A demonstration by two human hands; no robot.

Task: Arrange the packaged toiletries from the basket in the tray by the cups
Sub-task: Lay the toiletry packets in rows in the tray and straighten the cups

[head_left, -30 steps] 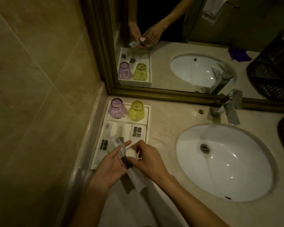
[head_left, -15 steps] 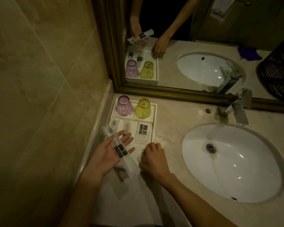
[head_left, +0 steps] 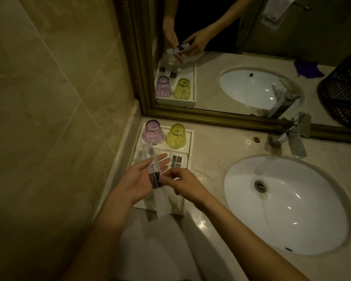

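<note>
A long clear packet (head_left: 154,173) with a dark label lies across the upturned palm of my left hand (head_left: 139,180), just above the near half of the white tray (head_left: 189,154). My right hand (head_left: 185,184) is beside it, and its fingertips pinch the packet's right edge. At the tray's far end a purple cup (head_left: 152,133) and a yellow cup (head_left: 177,136) stand upside down. A flat packet with a dark label (head_left: 176,160) lies in the tray behind my fingers. My hands hide the other packets under them.
The tray sits in the counter's left corner against the tiled wall (head_left: 49,118) and the framed mirror (head_left: 211,116). To the right are a white sink (head_left: 288,205) and a chrome tap (head_left: 292,138). A dark wicker basket (head_left: 344,94) shows in the mirror at far right.
My right hand left the tray's near edge, where it had lowered a small round white item, and came up to the long packet. My left hand stayed palm up with the packet.
</note>
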